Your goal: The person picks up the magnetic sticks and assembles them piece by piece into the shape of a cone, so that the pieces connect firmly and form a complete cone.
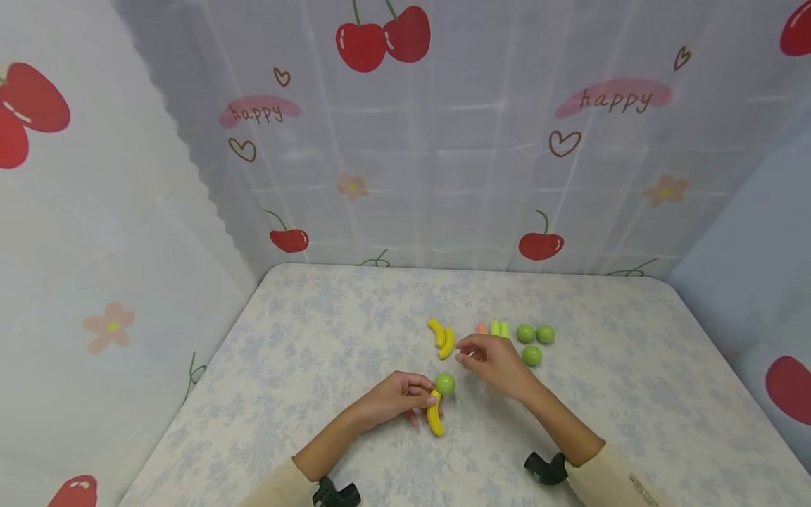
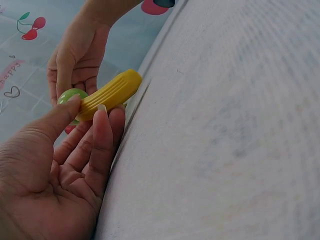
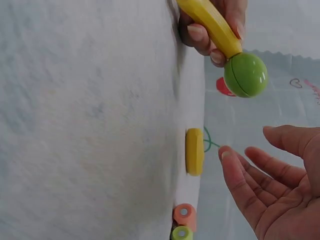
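Banana [image 1: 435,420] pinched in the left hand [image 1: 394,400] over the table [image 1: 304,338], ball [image 1: 445,384] against its end (magnet, I'd guess), probably gripped there to keep both steady. Right hand [image 1: 497,362] is empty, fingers relaxed, near 2 loose bananas [image 1: 447,344].

At the top of your right wrist view, your left hand [image 3: 236,14] grips a yellow banana-shaped piece [image 3: 215,27] that slants down to the right, its lower end touching a glossy green ball [image 3: 246,75] with a dark seam. Your right hand [image 3: 285,200] reaches in from the lower right, fingers extended and apart from the ball, near a second yellow piece [image 3: 194,151] lying on the pale table [image 3: 100,125]. Below that, you see an orange piece [image 3: 190,220] just beside a light green one [image 3: 182,234], each showing a round grey disc, while a printed curtain [image 3: 280,115] hangs behind.
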`<action>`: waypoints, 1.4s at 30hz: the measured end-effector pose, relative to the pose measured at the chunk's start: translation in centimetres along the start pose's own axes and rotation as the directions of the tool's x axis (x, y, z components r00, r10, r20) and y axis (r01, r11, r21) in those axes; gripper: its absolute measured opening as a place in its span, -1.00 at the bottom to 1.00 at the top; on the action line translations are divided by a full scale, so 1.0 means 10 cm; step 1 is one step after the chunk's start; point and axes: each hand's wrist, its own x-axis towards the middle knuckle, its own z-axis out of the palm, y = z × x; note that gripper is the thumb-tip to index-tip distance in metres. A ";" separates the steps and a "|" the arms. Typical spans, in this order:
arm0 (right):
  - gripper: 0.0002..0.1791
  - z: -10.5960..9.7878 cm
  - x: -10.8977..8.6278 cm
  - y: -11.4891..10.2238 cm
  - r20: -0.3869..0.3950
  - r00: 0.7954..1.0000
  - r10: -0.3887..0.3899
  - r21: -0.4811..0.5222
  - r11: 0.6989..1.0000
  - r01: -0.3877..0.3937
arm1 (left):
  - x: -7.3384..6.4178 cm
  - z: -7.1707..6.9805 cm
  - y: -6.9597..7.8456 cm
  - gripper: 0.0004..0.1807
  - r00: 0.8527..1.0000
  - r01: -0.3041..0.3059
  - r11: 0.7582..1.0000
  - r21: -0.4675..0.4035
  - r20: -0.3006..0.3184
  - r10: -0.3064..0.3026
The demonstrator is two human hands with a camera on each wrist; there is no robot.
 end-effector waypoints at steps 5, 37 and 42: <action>-0.78 0.01 0.26 0.04 -0.039 0.998 0.055 -0.107 0.993 -0.059 | -0.01 -0.01 0.00 -0.69 1.000 0.013 1.000 0.002 -0.018 -0.013; -0.65 0.31 0.80 0.11 -0.006 0.951 0.310 -0.332 0.896 -0.295 | -0.01 -0.02 -0.02 -0.69 1.000 -0.007 1.000 -0.022 0.018 0.008; -0.93 0.29 0.79 0.09 -0.030 0.952 0.306 -0.343 0.891 -0.297 | -0.01 -0.02 -0.02 -0.70 1.000 -0.012 1.000 -0.017 0.016 0.012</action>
